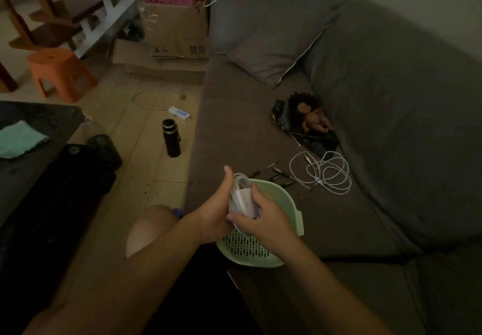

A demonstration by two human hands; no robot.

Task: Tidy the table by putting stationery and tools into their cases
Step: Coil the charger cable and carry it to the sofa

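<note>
The room is dim. A grey-brown sofa (287,131) with a matching cushion (276,39) stands against the wall. Beside it are pale floor tiles (146,178), a cardboard box (177,29), an orange stool (60,73) and wooden stairs (65,16).

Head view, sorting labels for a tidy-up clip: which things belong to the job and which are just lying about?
Job: white charger with wound cable, held by left hand and right hand; green basket; small screwdrivers; loose white cable.
Lying about: doll; black flask; power strip; orange stool; cushion.
</note>
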